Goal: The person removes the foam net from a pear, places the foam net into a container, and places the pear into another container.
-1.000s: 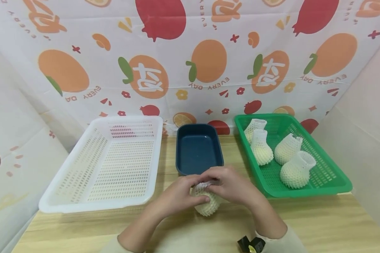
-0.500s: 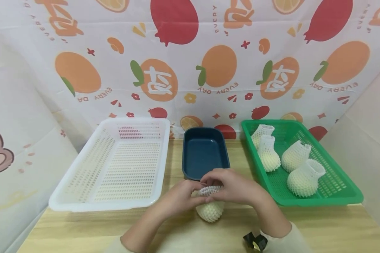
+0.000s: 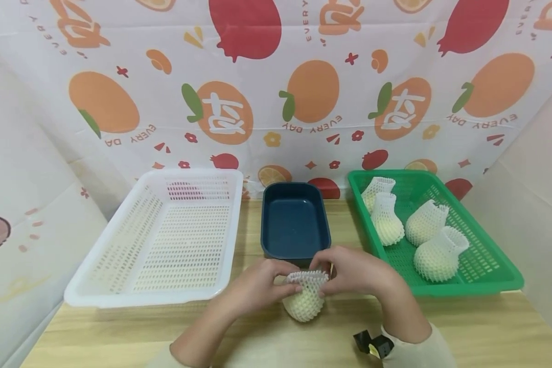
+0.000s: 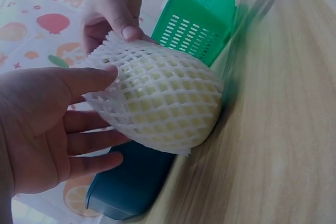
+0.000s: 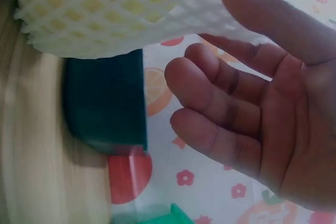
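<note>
A pale yellow, round item in a white foam net [image 3: 305, 301] stands on the table in front of the blue container, its open net end upward. My left hand [image 3: 261, 289] pinches the net's rim from the left, thumb outside and the other fingers behind. From the right, my right hand [image 3: 356, 273] holds the opposite side of the rim between thumb and index finger. In the left wrist view the net [image 4: 168, 98] covers the item's body; in the right wrist view the lower fingers of my right hand [image 5: 252, 103] are bent, off the net.
A white basket [image 3: 188, 245] is at the left, its inside bare. The dark blue container [image 3: 296, 225] stands in the middle, behind the hands. At the right, a green basket [image 3: 395, 260] holds several netted items [image 3: 437, 258]. A patterned cloth [image 3: 267, 92] hangs behind.
My hands have moved apart at the net's top, the right one shifting rightward, and the net's rim now shows between them. The head view has shifted slightly.
</note>
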A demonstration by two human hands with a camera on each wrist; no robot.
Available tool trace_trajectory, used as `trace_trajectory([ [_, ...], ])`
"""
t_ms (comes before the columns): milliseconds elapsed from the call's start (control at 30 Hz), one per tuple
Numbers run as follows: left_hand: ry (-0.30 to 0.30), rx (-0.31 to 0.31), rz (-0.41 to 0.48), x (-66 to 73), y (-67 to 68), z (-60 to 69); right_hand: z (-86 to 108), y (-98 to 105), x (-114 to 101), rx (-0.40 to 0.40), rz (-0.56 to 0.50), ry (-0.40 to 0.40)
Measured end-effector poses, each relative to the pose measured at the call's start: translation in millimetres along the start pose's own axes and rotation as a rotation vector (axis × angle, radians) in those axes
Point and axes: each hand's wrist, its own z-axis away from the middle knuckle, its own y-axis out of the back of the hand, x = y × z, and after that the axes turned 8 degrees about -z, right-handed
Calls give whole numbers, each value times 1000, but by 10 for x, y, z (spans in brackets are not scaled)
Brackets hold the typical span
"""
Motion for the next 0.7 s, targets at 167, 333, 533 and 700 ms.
trace_trajectory([
  [167, -5, 78, 4, 18, 36, 13, -36, -28, 28, 29, 52, 36],
  [333, -12, 97, -17, 17, 44, 8, -49, -40, 36, 33, 22, 68],
  [533, -4, 99, 38, 20, 19, 4, -46, -62, 7, 41, 4, 94],
  [700, 5, 129, 62, 34, 18, 9, -44, -71, -16, 70, 8, 96],
])
